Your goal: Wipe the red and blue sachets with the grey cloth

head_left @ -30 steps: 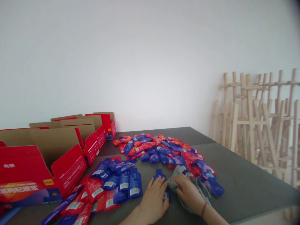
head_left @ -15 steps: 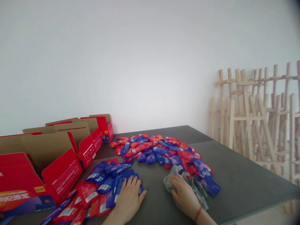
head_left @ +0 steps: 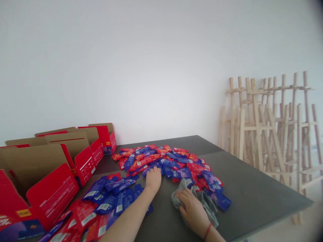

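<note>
At the near edge of a wide pile of red and blue packets (head_left: 174, 163), my left hand (head_left: 153, 178) has its fingers curled down over a blue packet (head_left: 145, 171); the fingertips are partly hidden. A crumpled grey cloth (head_left: 205, 201) lies bunched under my right hand (head_left: 191, 209), whose fingers are closed on it. The cloth rests on the dark table against the right end of the pile. Left of my left forearm is a second heap of packets (head_left: 106, 203), blue ones above and red ones nearer me.
Open red cardboard boxes (head_left: 54, 198) stand in a row along the left side, flaps up. The dark tabletop (head_left: 254, 191) extends to the right, its edge slanting away. Wooden easels (head_left: 257, 127) lean by the white wall beyond it.
My left hand has left the blue packets in the near left heap and moved forward and right to the large pile. My right hand stays on the cloth. The view has turned slightly right.
</note>
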A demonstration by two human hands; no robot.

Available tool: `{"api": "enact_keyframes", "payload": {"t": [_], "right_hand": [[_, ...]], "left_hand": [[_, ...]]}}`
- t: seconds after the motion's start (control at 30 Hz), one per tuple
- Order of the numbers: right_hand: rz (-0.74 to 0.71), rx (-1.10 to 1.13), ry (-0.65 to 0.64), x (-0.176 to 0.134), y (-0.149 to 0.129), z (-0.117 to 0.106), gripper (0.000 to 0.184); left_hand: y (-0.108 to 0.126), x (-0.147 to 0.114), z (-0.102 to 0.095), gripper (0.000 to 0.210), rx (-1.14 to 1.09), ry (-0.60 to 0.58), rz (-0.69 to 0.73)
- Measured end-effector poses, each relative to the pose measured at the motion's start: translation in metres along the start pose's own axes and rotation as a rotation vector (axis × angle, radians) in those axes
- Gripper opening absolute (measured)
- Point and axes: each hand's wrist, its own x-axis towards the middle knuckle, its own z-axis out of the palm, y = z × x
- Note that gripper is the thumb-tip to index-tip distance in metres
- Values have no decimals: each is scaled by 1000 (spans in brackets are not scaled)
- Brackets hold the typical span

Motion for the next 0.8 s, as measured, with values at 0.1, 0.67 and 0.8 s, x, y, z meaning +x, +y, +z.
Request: {"api": "enact_keyframes", "payload": {"t": [0.1, 0.67, 0.8], "right_hand": [[3, 16, 7, 0, 2, 1, 41], [-152, 12, -166, 1, 2, -19, 47], [-126, -73, -176, 13, -1, -19, 41]], "left_hand": [[2, -3, -1, 20, -20, 23, 66], [15, -117, 8, 27, -757, -26, 298], [11, -113, 14, 31, -849, -82, 232]]}}
